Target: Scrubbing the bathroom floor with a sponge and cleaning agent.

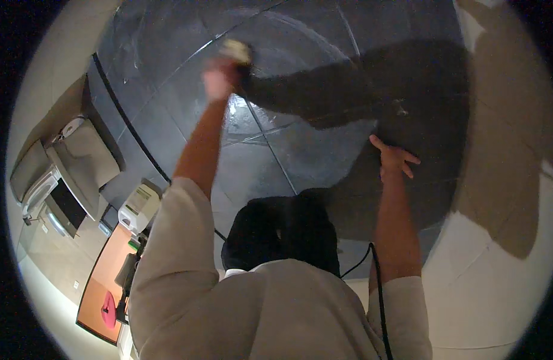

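Note:
My left hand, blurred, is closed around a pale, yellowish scrubbing brush or sponge; the blur hides which it is. That hand is low over the dark grey tile floor, beside a wet, shiny patch. Whitish curved streaks mark the tiles farther ahead. On the other side my right hand holds nothing and has its fingers spread. It is over the shadowed tiles; whether it touches them I cannot tell. My dark-clothed legs are below me, between my arms.
A black strip crosses the floor at left. Beyond it are a toilet and a white plastic jug. A pink object shows against an orange surface. A pale wall rises at right. A black cord hangs near my right arm.

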Action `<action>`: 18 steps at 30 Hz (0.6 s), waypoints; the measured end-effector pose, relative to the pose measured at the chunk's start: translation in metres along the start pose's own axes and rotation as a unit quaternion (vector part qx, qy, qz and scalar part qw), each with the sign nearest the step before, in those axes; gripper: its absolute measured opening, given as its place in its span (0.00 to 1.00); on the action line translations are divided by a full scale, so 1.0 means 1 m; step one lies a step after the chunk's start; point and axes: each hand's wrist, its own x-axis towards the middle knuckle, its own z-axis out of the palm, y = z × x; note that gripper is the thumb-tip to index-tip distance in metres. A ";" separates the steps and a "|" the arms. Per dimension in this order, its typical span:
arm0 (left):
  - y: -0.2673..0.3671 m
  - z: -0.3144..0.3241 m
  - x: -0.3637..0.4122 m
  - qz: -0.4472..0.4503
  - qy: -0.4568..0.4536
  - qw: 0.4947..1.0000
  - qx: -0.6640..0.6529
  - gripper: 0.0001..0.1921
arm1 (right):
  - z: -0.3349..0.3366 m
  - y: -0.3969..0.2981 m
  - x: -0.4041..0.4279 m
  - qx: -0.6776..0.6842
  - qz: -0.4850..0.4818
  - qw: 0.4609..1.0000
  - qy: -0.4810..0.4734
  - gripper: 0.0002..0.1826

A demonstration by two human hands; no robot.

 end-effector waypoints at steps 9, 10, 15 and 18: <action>0.050 -0.009 0.108 -0.081 0.095 0.987 0.101 0.10 | 0.014 0.001 0.011 -0.040 0.025 0.999 0.005 0.90; 0.064 0.003 0.081 0.050 0.125 0.991 -0.009 0.09 | 0.012 0.000 0.008 -0.007 0.067 0.997 0.021 0.89; -0.064 -0.023 0.072 -0.075 0.080 0.993 0.042 0.09 | 0.014 0.003 -0.015 -0.008 0.052 0.998 0.029 0.90; -0.160 -0.022 0.080 -0.157 0.134 0.974 0.097 0.09 | 0.025 -0.004 -0.009 -0.030 0.022 0.999 -0.012 0.90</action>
